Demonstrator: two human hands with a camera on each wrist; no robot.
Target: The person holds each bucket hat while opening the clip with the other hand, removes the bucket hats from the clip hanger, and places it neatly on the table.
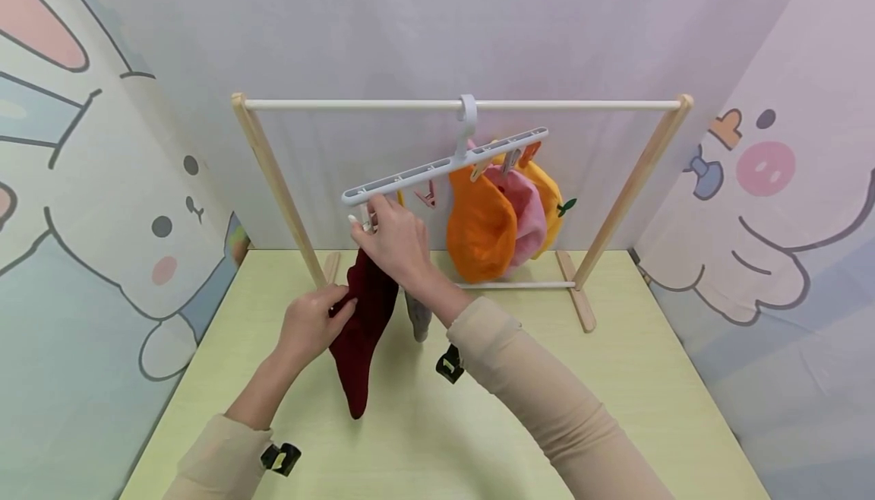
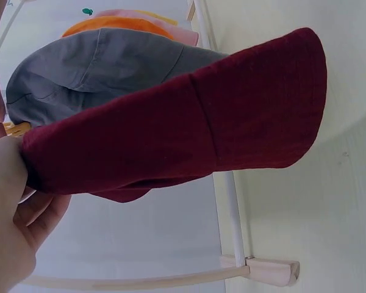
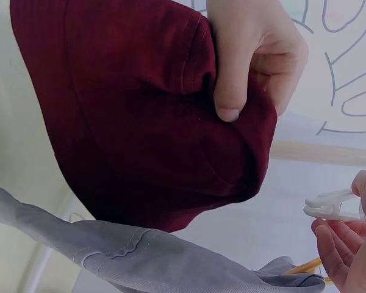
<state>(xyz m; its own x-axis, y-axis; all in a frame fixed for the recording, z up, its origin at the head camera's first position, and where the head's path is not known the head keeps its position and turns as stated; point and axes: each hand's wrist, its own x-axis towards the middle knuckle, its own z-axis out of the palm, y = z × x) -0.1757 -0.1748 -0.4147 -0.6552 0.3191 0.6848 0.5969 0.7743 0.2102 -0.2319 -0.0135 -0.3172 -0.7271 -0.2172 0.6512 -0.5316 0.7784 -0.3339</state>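
My left hand pinches a dark red fabric hat, thumb on the near side and fingers behind, as the right wrist view shows. The hat hangs tilted with its brim downward. Just above it, my right hand pinches a white clothespin under the left end of the pale hanger. In the right wrist view the clothespin is apart from the red hat. Beside the red hat hangs a grey hat, with a yellow clothespin at its top; the head view mostly hides it.
The hanger hooks over the white bar of a wooden-legged rack, its left end tilted low. An orange hat, a pink hat and a yellow hat hang at its right. A pink clothespin hangs near the middle.
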